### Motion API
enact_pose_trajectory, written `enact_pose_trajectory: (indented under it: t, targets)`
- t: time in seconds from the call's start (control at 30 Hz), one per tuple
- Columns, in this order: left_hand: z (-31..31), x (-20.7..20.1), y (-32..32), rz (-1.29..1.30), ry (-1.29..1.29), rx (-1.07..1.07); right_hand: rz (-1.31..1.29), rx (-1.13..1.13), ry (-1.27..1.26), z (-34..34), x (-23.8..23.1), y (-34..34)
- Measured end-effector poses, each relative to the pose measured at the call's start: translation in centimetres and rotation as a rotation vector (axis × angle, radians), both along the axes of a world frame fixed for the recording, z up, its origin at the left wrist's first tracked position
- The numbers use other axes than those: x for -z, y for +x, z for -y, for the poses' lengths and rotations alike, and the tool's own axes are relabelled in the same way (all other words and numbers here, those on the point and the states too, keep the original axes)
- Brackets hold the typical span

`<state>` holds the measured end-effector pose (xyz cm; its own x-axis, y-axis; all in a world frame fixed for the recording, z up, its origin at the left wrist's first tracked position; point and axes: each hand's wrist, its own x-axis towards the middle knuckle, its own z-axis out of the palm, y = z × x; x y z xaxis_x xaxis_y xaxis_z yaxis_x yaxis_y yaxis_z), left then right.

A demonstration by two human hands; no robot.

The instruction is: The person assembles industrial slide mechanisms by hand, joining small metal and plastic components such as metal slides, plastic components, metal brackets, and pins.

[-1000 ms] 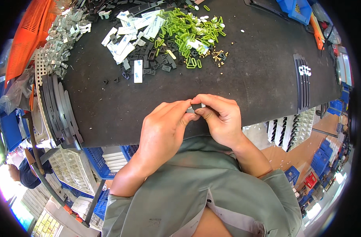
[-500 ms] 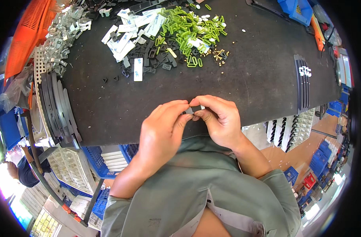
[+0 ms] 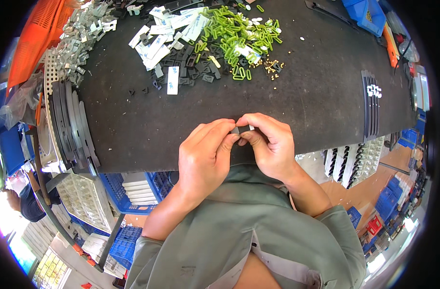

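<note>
Both hands meet over the near edge of the black table. My left hand [image 3: 205, 151] pinches the left end of a small grey part [image 3: 236, 130], thumb below and fingers above. Opposite it, my right hand [image 3: 269, 144] is closed on a small piece with a pale edge [image 3: 251, 128], its thumb tip near the left thumb. The fingertips cover most of both pieces, so their kind, and whether they are joined, cannot be told. Beyond the hands lie green oval rings [image 3: 239, 36], small black plastic parts [image 3: 196, 62] and white adhesive strips [image 3: 173, 80].
Tiny brass pieces [image 3: 273, 67] lie beside the rings. Silver metal clips [image 3: 78, 45] are heaped at the far left, above dark long strips [image 3: 71, 127]. More dark strips [image 3: 370, 111] with white clips lie at the right. A blue bin [image 3: 367, 17] stands far right; a blue crate [image 3: 116, 192] is below the table.
My left hand has shifted slightly right, closer to the right hand, and its grip on the small part has changed a little. The whole view has shifted slightly.
</note>
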<state>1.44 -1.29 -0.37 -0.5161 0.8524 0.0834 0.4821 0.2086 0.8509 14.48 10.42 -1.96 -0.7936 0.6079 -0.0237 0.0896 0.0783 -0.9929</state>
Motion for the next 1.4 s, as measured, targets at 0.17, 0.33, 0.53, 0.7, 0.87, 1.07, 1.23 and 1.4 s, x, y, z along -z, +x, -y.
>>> enact_pose_trajectory:
  t: [0.17,0.33,0.53,0.7,0.87,1.07,1.23,1.4]
  targets:
    - [-0.1,-0.5,-1.2,-0.002,0.004,0.056,0.011,0.053,-0.019,0.4,0.3,0.0]
    - [0.6,-3.8,-3.3,-0.181,-0.072,0.136,-0.090,0.109,-0.294,0.2,0.4,0.6]
    - [0.9,-4.0,-2.9,-0.228,0.048,0.114,-0.245,0.068,-0.326,0.2,-0.6,0.8]
    - [1.4,-4.2,-2.7,-0.211,0.081,0.103,-0.242,-0.002,-0.232,-0.5,-0.9,1.4]
    - [1.5,-4.1,-2.9,-0.237,0.088,0.121,-0.250,0.014,-0.203,-0.1,-0.6,1.4]
    - [1.3,-10.4,-1.9,-0.501,0.355,0.492,-0.231,0.230,-0.133,-1.0,0.8,2.4]
    - [-2.6,-12.0,0.1,-0.744,0.746,-0.046,-0.207,0.272,-0.073,-2.6,0.3,3.4]
    - [-2.7,-11.3,-7.1,-0.194,0.303,-0.003,-0.079,0.440,-0.050,-2.5,1.0,4.0]
